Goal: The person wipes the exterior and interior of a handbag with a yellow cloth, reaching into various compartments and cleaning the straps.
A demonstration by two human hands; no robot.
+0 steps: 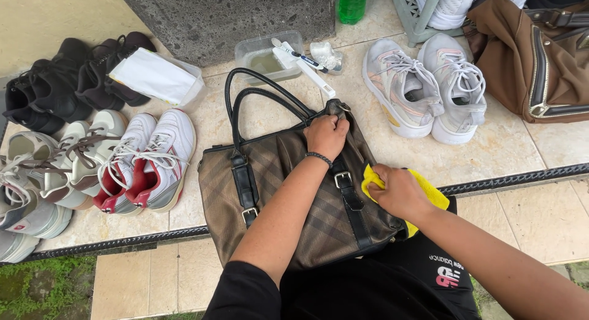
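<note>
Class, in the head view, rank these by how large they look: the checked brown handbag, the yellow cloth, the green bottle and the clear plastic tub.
1. Checked brown handbag, though nearest the camera.
2. Clear plastic tub.
3. Yellow cloth and green bottle: unsure, one is hand-covered, the other cut off by the frame.

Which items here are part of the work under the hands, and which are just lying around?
In use:
- brown handbag, top corner held by the left hand
- yellow cloth, pressed to the bag's side by the right hand

Lying about:
- white-and-red sneakers
- black shoes
- grey sneakers
- plastic tub with brushes
- green bottle
- second brown bag
</note>
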